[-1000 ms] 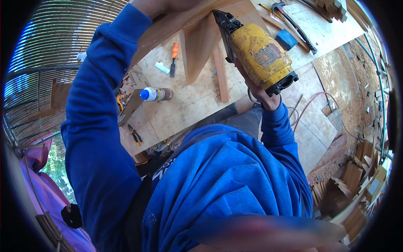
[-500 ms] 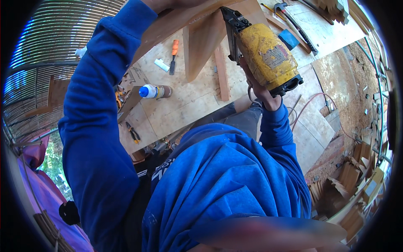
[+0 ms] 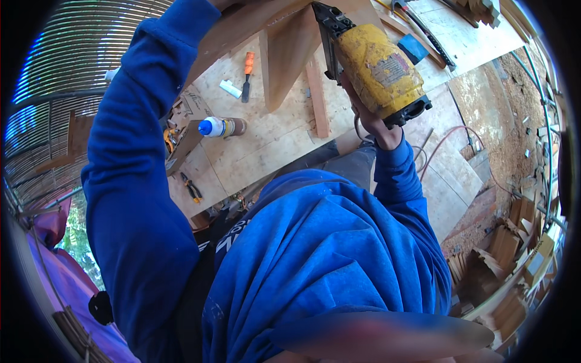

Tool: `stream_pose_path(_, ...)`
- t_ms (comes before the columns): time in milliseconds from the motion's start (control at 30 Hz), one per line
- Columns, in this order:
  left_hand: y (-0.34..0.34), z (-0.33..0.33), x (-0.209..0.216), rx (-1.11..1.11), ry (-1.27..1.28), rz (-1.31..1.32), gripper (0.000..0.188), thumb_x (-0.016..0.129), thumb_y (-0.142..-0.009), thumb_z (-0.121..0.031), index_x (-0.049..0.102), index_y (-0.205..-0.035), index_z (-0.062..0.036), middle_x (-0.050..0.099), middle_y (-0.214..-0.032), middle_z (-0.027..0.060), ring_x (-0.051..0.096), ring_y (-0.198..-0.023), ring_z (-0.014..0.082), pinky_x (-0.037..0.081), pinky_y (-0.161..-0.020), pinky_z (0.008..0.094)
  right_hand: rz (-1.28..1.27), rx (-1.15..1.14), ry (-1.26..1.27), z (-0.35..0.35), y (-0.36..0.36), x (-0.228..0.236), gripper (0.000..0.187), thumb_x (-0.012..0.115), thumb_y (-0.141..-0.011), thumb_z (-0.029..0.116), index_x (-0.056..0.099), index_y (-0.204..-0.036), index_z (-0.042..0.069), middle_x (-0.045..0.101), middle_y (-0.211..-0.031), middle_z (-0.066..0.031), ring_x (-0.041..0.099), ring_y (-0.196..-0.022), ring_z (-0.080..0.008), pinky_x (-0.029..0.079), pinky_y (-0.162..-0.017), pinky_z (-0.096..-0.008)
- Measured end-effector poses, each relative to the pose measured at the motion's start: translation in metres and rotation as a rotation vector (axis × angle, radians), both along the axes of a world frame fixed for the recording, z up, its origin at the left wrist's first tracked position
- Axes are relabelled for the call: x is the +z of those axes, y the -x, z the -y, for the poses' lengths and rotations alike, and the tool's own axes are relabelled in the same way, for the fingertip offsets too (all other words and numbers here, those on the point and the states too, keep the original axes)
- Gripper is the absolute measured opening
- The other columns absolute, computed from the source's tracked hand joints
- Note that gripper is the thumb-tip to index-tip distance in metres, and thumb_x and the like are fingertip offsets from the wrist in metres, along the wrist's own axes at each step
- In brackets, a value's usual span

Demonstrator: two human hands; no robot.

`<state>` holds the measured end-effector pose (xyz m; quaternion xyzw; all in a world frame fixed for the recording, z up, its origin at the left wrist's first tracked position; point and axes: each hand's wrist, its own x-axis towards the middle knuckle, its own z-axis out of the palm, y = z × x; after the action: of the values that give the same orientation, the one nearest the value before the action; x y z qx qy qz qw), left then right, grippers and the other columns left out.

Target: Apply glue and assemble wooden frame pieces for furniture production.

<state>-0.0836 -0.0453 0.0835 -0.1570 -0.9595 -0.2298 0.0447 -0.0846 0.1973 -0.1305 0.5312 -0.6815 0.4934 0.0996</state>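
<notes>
Our right hand (image 3: 374, 124) has its grip clamped on the yellow nailer (image 3: 380, 71), whose body covers most of the fingers. The nailer points away from us, its nose by the edge of a board (image 3: 242, 37); whether they touch we cannot tell. Our left hand (image 3: 227, 3) is at that board, left of the nailer, mostly cut off by the view's upper edge, so we cannot tell how its grip stands. Left of the nailer, a wooden wedge (image 3: 284, 69) and a strip (image 3: 317, 103) come between it and the chisel (image 3: 249, 68) and white block (image 3: 230, 89) on the table (image 3: 266, 148). Farther left and nearer us than the nailer, we see a bottle (image 3: 225, 127) on its side and pliers (image 3: 192, 189). Just right of the nailer sits a blue block (image 3: 413, 48), with a hammer (image 3: 425, 33) beyond. A red hose (image 3: 437, 150) curves to the nailer's right, nearer us
</notes>
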Motion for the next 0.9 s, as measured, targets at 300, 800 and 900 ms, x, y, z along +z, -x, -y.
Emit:
stream_pose_path(300, -0.004, 0.002, 0.0, -0.017, 0.032, -0.06, 0.05, 0.04, -0.108, -0.025, 0.043, -0.151, 0.001, 0.041, -0.158, 0.0205, 0.034, -0.149, 0.0348, 0.022, -0.126, 0.0387, 0.277, 0.119, -0.092, -0.001, -0.02, -0.026, 0.043, 0.061, -0.1, 0.014, 0.058, -0.143, 0.018, 0.059, -0.145, -0.0086, 0.056, -0.134, -0.0293, 0.043, -0.114, -0.0425)
stream_pose_path(800, -0.003, 0.002, -0.001, 0.002, -0.04, -0.021, 0.05, 0.039, -0.108, -0.024, 0.042, -0.153, -0.0013, 0.042, -0.159, 0.0195, 0.039, -0.146, 0.0357, 0.027, -0.124, 0.037, 0.058, 0.068, -0.105, 0.01, -0.02, -0.018, 0.045, 0.067, -0.101, 0.021, 0.057, -0.143, 0.012, 0.066, -0.133, -0.0097, 0.064, -0.12, -0.0225, 0.051, -0.102, -0.0371)
stream_pose_path(900, -0.002, -0.004, 0.0, 0.017, -0.065, 0.034, 0.05, 0.04, -0.108, -0.025, 0.043, -0.152, -0.0016, 0.043, -0.157, 0.0196, 0.041, -0.144, 0.0348, 0.028, -0.123, 0.0363, 0.168, 0.044, -0.029, 0.011, -0.027, -0.02, 0.045, 0.066, -0.101, 0.023, 0.057, -0.143, 0.012, 0.065, -0.136, -0.0098, 0.062, -0.124, -0.0219, 0.048, -0.105, -0.0383)
